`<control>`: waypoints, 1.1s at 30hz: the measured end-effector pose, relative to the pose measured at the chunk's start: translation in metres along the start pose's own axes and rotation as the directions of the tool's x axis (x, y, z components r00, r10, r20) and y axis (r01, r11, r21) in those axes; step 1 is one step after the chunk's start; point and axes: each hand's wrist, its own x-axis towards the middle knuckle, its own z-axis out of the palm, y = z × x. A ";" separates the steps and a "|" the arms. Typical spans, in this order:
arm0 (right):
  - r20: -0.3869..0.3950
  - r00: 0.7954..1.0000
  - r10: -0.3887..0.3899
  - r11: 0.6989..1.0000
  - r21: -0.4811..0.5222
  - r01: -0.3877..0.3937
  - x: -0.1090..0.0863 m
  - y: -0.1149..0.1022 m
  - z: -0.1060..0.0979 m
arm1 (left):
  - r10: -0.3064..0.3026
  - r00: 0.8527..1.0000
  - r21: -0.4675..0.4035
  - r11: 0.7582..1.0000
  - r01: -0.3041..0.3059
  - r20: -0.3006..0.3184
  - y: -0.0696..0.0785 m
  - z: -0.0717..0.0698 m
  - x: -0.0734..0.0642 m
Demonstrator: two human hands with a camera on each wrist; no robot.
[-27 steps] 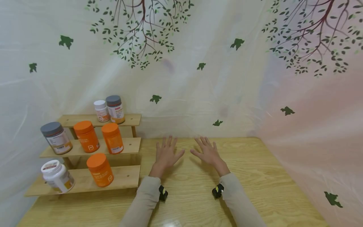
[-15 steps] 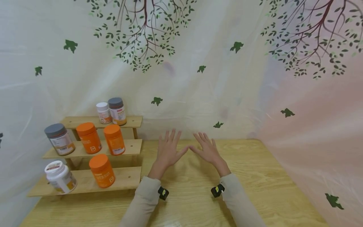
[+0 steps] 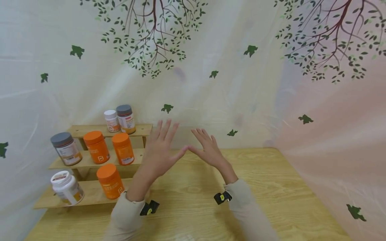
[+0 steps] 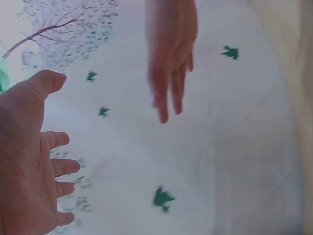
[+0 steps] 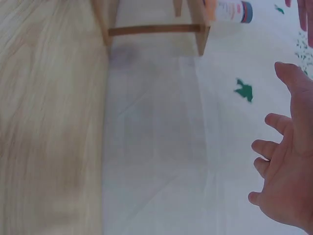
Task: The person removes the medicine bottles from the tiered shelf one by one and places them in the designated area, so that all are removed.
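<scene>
Both hands are raised above the wooden table (image 3: 271, 187) with fingers spread and straight, holding nothing. My left hand (image 3: 161, 147) hovers just right of the stepped wooden shelf (image 3: 90, 194); its thumb tip nearly meets the thumb of my right hand (image 3: 208, 150). In the left wrist view the left hand (image 4: 29, 161) shows an open palm, with the right hand (image 4: 171, 54) beyond it. The right wrist view has the right hand (image 5: 288, 181) open before the curtain. Nearest jars are two orange ones (image 3: 123, 148) (image 3: 110, 180).
The shelf carries several jars: a grey-lidded one (image 3: 65, 149), another orange one (image 3: 96, 147), a white one (image 3: 67, 187) on the lowest step, and two small ones (image 3: 120, 118) on top. A curtain (image 3: 211, 83) printed with trees and leaves hangs behind and to the right.
Both hands have lifted off the table and risen; the left arm swung up and leftward, and the thumbs have come close together.
</scene>
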 end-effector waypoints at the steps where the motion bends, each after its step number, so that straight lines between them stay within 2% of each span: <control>1: 0.002 1.000 -0.009 1.000 0.004 0.009 0.002 -0.005 0.001 | -0.002 1.000 -0.006 1.000 0.002 -0.006 -0.004 -0.010 -0.005; 6: 0.009 0.998 -0.062 0.998 0.024 0.062 0.012 -0.026 0.007 | 0.009 0.996 -0.033 0.999 -0.012 -0.089 -0.030 -0.059 -0.031; 11: 0.009 0.993 -0.120 0.992 0.036 0.120 0.022 -0.045 0.015 | -0.014 0.989 -0.051 0.999 0.007 -0.147 -0.056 -0.110 -0.057; 14: 0.029 0.989 -0.143 0.990 0.011 0.143 0.027 -0.055 0.021 | -0.059 0.983 -0.067 0.997 0.048 -0.172 -0.077 -0.134 -0.069; 17: 0.059 0.985 -0.160 0.987 -0.018 0.161 0.030 -0.063 0.029 | -0.134 0.975 -0.111 0.987 0.115 -0.177 -0.106 -0.152 -0.078; 20: 0.096 0.981 -0.167 0.985 -0.033 0.171 0.033 -0.071 0.037 | -0.216 0.964 -0.162 0.968 0.190 -0.158 -0.143 -0.163 -0.087; 25: 0.132 0.975 -0.181 0.981 -0.049 0.188 0.036 -0.078 0.053 | -0.286 0.951 -0.227 0.940 0.254 -0.119 -0.203 -0.168 -0.101; 29: 0.149 0.970 -0.193 0.978 -0.053 0.202 0.038 -0.081 0.063 | -0.344 0.938 -0.263 0.909 0.322 -0.044 -0.236 -0.162 -0.112; 33: 0.171 0.968 -0.183 0.981 -0.038 0.192 0.040 -0.084 0.072 | -0.387 0.921 -0.279 0.880 0.385 0.050 -0.263 -0.154 -0.124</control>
